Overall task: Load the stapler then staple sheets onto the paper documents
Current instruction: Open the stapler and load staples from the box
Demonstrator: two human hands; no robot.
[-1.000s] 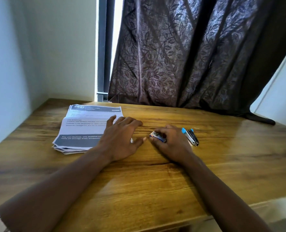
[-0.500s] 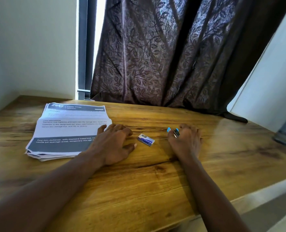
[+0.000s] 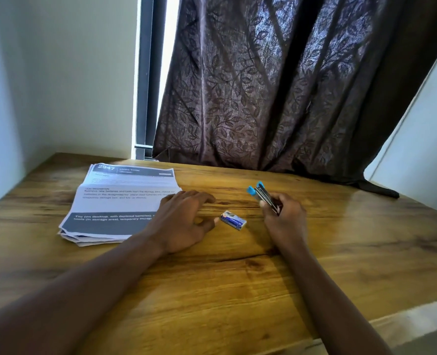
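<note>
A small metal stapler (image 3: 262, 196) with blue ends is lifted off the wooden table (image 3: 237, 272), tilted up and to the left, gripped at its rear by my right hand (image 3: 284, 219). A little blue and white box of staples (image 3: 233, 220) lies flat on the table between my hands. My left hand (image 3: 184, 221) rests palm down with fingers spread, its thumb tip almost touching the box and its fingers over the right edge of a stack of printed paper documents (image 3: 117, 203) on the left.
A dark patterned curtain (image 3: 289, 85) hangs behind the table and drapes onto its far edge. White walls close in on the left and the right. The table's front edge runs along the lower right.
My right hand went from the staple box to the stapler on the table, closed on it and raised it. The left hand stayed by the papers. The view shifted.
</note>
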